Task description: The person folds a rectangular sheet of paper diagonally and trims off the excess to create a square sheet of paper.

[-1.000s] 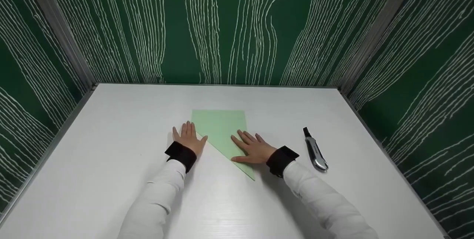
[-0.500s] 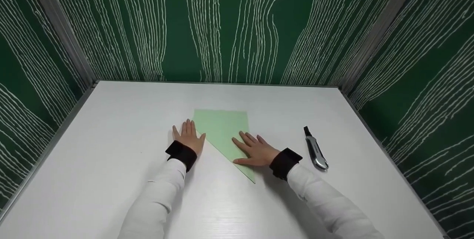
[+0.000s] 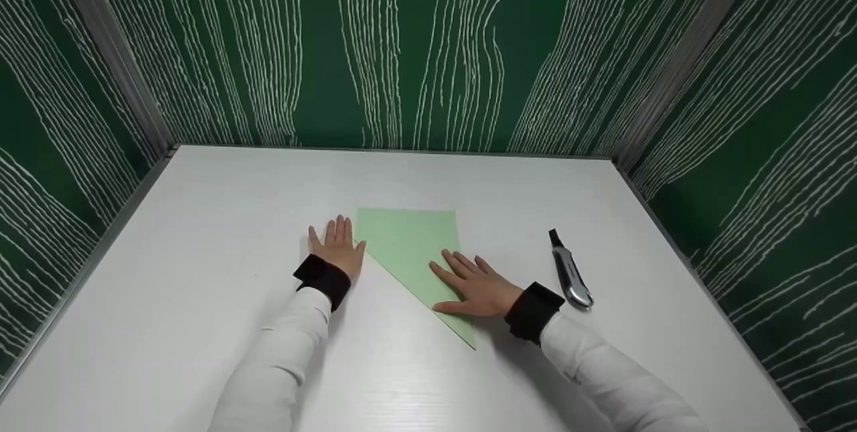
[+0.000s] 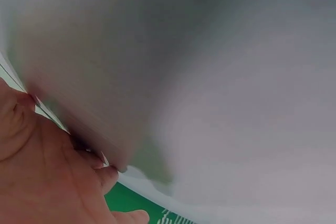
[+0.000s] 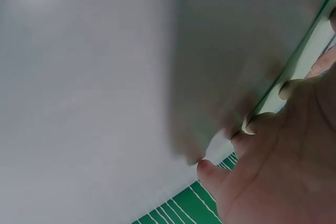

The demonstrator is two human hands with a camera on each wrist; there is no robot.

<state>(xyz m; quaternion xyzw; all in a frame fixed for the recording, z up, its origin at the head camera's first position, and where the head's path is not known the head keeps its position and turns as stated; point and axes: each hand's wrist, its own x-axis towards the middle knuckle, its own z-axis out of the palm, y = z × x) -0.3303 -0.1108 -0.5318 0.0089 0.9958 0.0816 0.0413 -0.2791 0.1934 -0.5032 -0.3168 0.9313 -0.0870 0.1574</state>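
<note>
**Two flat hands at a pale green sheet**

We see the green paper between the hands, partly under the right one. The right hand has its fingers straight and fanned, resting on the sheet, with its thumb at the slanted edge; it grips nothing. The left hand lies flat, fingers straight, holding nothing; its thumb is at the sheet's left corner, and we cannot tell whether it touches.

From here, we think the paper could twist if the right palm drags, since the left hand pins little of it. Uneven pressure might pucker the slanted edge. The utility knife, just right of the right wrist, could be knocked by a swinging sleeve.

The paper looks thin, matte and smooth, tapering to a sharp point on the near side of the right thumb. The knife looks hard, silver-grey with a black tip. Under both hands, the white table has a soft sheen.
</note>
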